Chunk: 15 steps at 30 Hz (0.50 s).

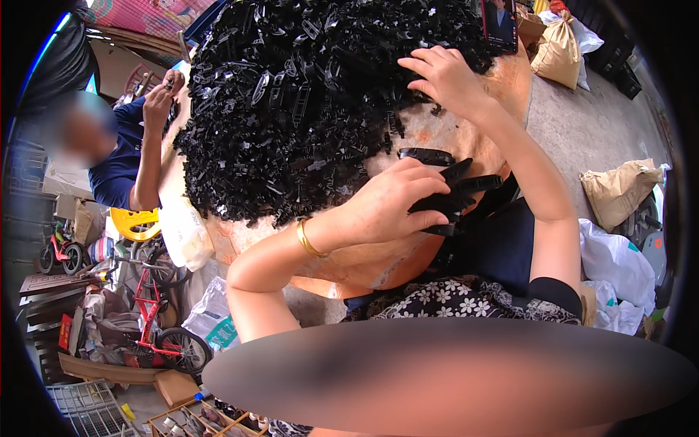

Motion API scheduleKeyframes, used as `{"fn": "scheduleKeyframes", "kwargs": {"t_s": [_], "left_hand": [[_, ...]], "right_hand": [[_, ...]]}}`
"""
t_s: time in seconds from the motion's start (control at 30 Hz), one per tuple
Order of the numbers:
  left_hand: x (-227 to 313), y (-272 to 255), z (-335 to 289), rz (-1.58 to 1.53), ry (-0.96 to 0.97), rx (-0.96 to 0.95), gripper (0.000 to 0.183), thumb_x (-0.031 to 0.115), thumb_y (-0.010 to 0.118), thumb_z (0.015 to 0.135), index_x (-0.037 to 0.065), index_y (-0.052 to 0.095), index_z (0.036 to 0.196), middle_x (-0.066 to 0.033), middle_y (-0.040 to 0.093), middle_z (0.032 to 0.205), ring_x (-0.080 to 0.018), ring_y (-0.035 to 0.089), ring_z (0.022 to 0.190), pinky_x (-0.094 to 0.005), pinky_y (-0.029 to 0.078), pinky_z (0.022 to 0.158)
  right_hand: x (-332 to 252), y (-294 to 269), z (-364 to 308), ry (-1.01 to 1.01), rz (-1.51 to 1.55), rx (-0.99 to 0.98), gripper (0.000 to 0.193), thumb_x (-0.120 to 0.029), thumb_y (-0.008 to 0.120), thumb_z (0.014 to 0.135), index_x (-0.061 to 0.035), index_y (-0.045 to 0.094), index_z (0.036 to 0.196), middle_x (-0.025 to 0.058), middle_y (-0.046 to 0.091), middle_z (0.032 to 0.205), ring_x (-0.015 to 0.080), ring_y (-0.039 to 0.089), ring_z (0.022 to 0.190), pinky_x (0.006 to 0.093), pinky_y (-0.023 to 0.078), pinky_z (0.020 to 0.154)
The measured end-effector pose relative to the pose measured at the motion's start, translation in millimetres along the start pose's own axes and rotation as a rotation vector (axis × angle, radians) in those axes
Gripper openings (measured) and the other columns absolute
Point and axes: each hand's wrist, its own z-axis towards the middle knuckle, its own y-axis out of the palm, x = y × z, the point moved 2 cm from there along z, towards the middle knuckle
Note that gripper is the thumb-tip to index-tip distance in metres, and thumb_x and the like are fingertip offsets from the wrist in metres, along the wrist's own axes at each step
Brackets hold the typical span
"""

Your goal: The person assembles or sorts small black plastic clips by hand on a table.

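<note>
A large heap of small black plastic parts (277, 109) covers most of the table. Near the table's front edge, my left hand (399, 202), with a gold bracelet at its wrist, is closed around several long black plastic pieces (459, 191); they fan out past its fingers to the right. Just beyond it lies a dark oval piece (426, 155), apart from the heap. My right hand (450, 81) hovers at the heap's right edge, fingers stretched and a little apart, with nothing visible in them. Whether its fingertips touch any part, I cannot tell.
Across the table's left side, a co-worker's hands (162, 95) hold something small. A phone (499, 25) stands at the back right. Tan sacks (619, 191) and white bags (615, 266) rest on the floor to the right. A red bicycle (149, 306) and boxes crowd the lower left.
</note>
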Motion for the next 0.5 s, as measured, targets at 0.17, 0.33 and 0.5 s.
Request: {"fn": "scheduleKeyframes", "kwargs": {"t_s": [0.17, 0.33, 0.5], "left_hand": [[-10, -10, 4, -0.132, -0.205, 0.027, 0.028, 0.01, 0.069, 0.078, 0.0, 0.06, 0.103, -0.0124, 0.064, 0.098, -0.0252, 0.063, 0.089, -0.0331, 0.05, 0.08], [-31, -28, 0, 0.155, -0.213, 0.345, 0.031, 0.003, 0.066, 0.079, 0.001, 0.059, 0.11, -0.0139, 0.056, 0.117, -0.0236, 0.058, 0.101, -0.0306, 0.051, 0.08], [-30, -32, 8, 0.487, -0.11, 0.497, 0.045, 0.001, 0.067, 0.072, 0.001, 0.053, 0.115, -0.0164, 0.055, 0.117, -0.0328, 0.052, 0.103, -0.0386, 0.046, 0.086]], "right_hand": [[1, 4, 3, 0.003, 0.068, 0.049, 0.032, -0.014, 0.066, 0.078, -0.0066, 0.061, 0.109, 0.011, 0.063, 0.105, 0.0266, 0.059, 0.096, 0.0372, 0.043, 0.087], [-8, -20, 0, 0.073, 0.295, 0.228, 0.023, -0.007, 0.063, 0.079, -0.0012, 0.062, 0.101, 0.0139, 0.064, 0.101, 0.0294, 0.062, 0.092, 0.0349, 0.049, 0.081], [-57, -51, -9, -0.001, 0.61, 0.172, 0.023, -0.008, 0.063, 0.08, -0.0009, 0.062, 0.101, 0.0151, 0.064, 0.096, 0.0295, 0.064, 0.085, 0.0334, 0.052, 0.074]]}}
